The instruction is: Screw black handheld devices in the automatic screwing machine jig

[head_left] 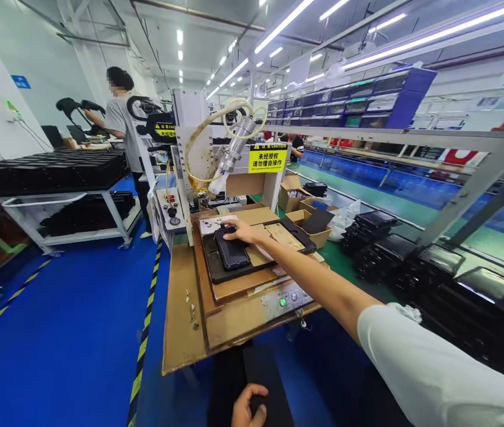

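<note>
Wooden bench (pixel 181 308) — yellow caution sign (pixel 268 158); right hand (pixel 239 230) on black case (pixel 233 252)

The black plastic case (pixel 233 252) looks semi-glossy; the wooden fixture board (pixel 185 308) looks rough, scuffed.

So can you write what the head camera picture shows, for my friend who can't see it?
A person's right hand rests on a black case lying in a black tray on a factory machine. Their left hand sits low, on something dark.
</note>
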A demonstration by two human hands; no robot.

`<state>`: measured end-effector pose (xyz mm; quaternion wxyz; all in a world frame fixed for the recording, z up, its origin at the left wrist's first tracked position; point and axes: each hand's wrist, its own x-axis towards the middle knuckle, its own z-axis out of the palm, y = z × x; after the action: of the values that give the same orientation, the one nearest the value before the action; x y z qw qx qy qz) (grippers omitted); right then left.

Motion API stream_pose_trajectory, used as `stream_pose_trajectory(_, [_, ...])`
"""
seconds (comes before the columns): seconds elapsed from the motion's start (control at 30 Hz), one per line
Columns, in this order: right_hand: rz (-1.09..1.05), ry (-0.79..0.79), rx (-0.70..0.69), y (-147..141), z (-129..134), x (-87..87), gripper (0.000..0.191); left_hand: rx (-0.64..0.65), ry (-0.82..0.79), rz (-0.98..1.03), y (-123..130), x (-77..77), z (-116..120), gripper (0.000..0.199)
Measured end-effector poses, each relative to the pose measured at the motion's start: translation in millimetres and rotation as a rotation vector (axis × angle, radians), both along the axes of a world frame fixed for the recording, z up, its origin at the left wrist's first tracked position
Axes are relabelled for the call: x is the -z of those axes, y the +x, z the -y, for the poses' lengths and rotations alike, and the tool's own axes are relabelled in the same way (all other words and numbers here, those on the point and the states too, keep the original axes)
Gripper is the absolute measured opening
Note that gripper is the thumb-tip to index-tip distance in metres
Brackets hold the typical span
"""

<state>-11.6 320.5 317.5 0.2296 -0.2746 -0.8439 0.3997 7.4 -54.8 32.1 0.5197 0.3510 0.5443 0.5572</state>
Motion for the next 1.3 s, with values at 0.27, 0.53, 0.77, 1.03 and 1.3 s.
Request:
stream_pose_trajectory(0.27, [0.249,0.326,0.194,-16,22,15.7,0.059,-0.05,-0.021,-0.052,6,-11.0,-3,0.022])
stream_pose_trajectory(0.53, [0.342,0.451,0.204,-20,25,17.3,0.049,-0.032,-0.036,-0.026,7,-6.1,-4,0.022])
stream_pose_trajectory(0.77, [0.375,0.538,0.229,-22,28,18.3,0.052,-0.026,-0.005,-0.068,7,5.1,-9,0.024])
stream_pose_trajectory(1.03, [0.188,0.536,0.261,-16,47,3.9,0.07,0.064,-0.007,-0.185,12,1.6,-14,0.026])
stream_pose_trajectory(1.3, [-0.383,0.394,0.302,154,149,37.2,0.037,0.091,-0.114,-0.251,6,-5.6,-11,0.029])
